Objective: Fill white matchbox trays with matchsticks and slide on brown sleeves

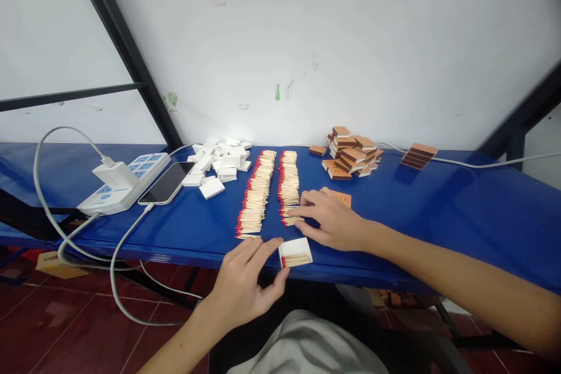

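Observation:
A small white matchbox tray (pixel 296 251) with a few red-tipped matches in it lies near the front edge of the blue table (pixel 460 210). My left hand (pixel 248 286) touches its left side with fingers and thumb around the corner. My right hand (pixel 333 219) rests just behind the tray, its fingers reaching the near end of the right row of matches (pixel 288 184). A second row of matches (pixel 256 193) runs beside it on the left. An orange box sleeve (pixel 344 197) lies partly under my right hand.
A heap of white empty trays (pixel 219 165) sits at the back left, a pile of orange sleeves (pixel 353 155) and a small stack (pixel 418 156) at the back right. A phone (pixel 169 182), a power strip (pixel 125 184) with charger and cables lie far left.

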Demonstrator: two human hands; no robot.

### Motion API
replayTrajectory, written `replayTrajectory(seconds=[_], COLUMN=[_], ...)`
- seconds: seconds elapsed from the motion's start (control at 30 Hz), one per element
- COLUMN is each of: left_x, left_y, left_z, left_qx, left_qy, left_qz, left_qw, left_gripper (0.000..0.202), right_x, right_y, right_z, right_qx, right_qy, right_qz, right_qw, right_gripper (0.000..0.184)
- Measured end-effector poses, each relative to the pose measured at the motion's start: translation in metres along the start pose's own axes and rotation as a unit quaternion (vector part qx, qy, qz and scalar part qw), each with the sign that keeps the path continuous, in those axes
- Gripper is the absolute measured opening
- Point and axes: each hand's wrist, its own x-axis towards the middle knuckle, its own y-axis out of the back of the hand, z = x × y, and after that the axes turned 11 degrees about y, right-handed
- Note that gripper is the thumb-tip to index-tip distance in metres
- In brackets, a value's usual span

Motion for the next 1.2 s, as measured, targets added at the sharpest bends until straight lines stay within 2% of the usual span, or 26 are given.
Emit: replayTrajectory(seconds=[0.2,0.7,0.87,1.07,1.2], left_x=[-0.0005,-0.0004,-0.0008,-0.0005,-0.0008], left_y=[0.0005,0.0003,0.0002,0.0009,0.001], left_z=[0.0007,0.0006,0.0002,0.0012,0.0013], left_qx=[-0.005,0.001,0.002,0.004,0.006], left_qy=[0.001,0.001,0.004,0.0,-0.001], left_qz=[-0.001,-0.002,-0.002,0.003,0.007], left_qw=[1.0,1.0,1.0,1.0,1.0], left_gripper=[0.031,0.03,0.03,0.03,0.029], right_x=[0.0006,0.0007,0.0012,0.0016,0.0022], right_y=[0.0011,-0.0007,-0.001,-0.0019,-0.0027], right_z=[-0.0017,-0.0005,-0.0011,0.0005,0.0015], right_qx=[0.006,-0.004,0.0,-0.033,-0.026], right_qy=[0.001,-0.007,0.008,-0.045,-0.052], right_qz=[0.026,0.026,0.056,0.059,0.043], right_qw=[1.0,1.0,0.998,0.997,0.997], right_gripper=[0.024,0.024,0.02,0.007,0.01])
